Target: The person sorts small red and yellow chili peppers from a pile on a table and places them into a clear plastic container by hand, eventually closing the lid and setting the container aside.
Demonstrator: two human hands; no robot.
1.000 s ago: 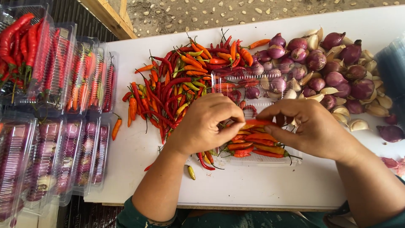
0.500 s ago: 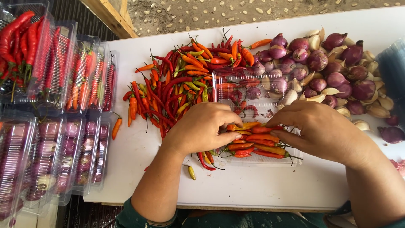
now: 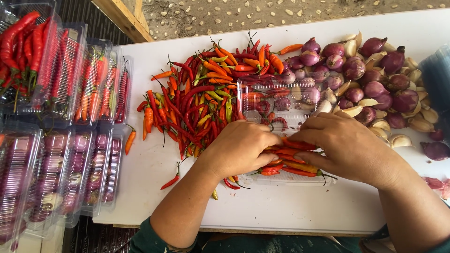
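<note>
In the head view, we had our left hand and right hand curled over the bundle of chillies in the clear tray, fingers pinching them narrowly, and we judged it best to keep stems aligned, clear of the loose pile beyond our fingers on the surface.

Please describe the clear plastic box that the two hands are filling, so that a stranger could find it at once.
On the white table, look between the chilli pile and the shallots. There the left hand and right hand press chillies into an open clear box. Unlike the closed, filled boxes stacked at the left edge, its lid stands open.
</note>
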